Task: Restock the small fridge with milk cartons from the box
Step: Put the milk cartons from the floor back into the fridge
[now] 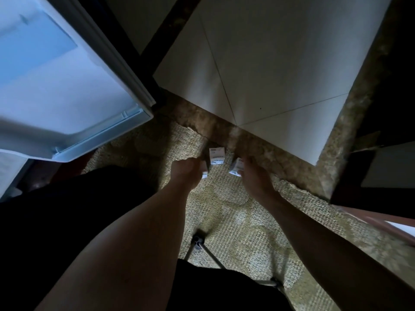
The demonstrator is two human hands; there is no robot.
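The open fridge door [74, 90] is hanging over the left side, closing off that flank above the carpet [224, 198]. The left hand [186, 173] is gripping the left carton [204, 172] and the right hand [253, 176] is holding the tilted right carton [235, 168]. The middle carton [217, 156] is standing upright, filling the narrow gap between them. Beyond the cartons, the stone border [258, 142] is lying open. A dark furniture edge [381, 153] is crowding the right, and thin metal stand legs [198, 242] are spreading between the forearms.
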